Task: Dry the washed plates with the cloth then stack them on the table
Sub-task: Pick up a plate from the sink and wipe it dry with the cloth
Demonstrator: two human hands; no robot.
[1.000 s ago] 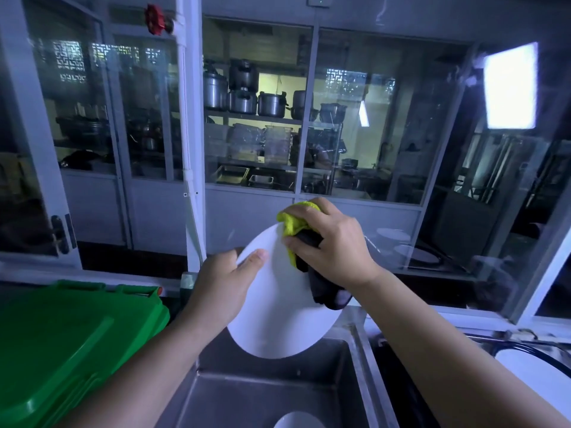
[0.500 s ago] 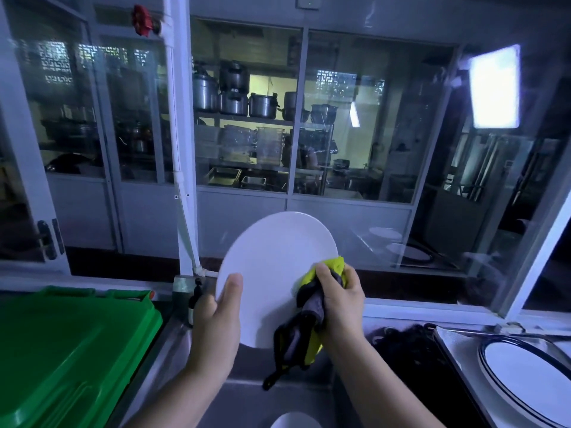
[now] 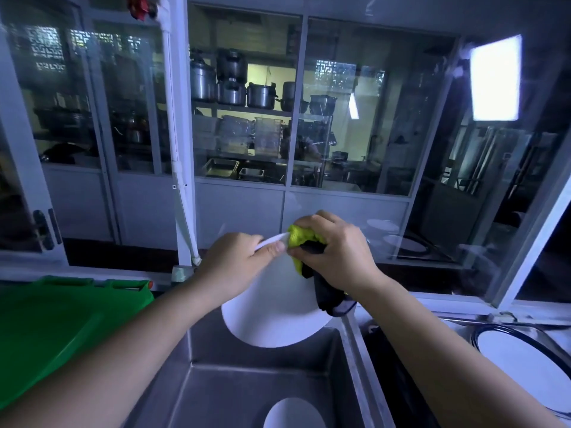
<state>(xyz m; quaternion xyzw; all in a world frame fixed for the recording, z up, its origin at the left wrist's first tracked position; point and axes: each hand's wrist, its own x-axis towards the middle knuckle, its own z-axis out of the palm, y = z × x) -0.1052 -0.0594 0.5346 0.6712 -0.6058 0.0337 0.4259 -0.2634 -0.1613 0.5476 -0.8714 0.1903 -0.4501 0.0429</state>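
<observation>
Head view: left hand (image 3: 234, 261) fingers pinch plate (image 3: 272, 310) rim; right hand (image 3: 336, 251) clutches cloth (image 3: 301, 242) against it.

Dim room, bluish cast. Glass partition (image 3: 355, 118) with pale metal frames spans far side. Behind glass: lit shelves (image 3: 247, 108) carrying steel pots (image 3: 231, 81), clear containers, trays below. White pipe (image 3: 177, 134) runs down left of centre, red valve (image 3: 139, 7) at top. Bright rectangular light (image 3: 496, 78) far right. Green bin lid (image 3: 61, 316) near left. Steel sink basin (image 3: 247, 381) near centre.
</observation>
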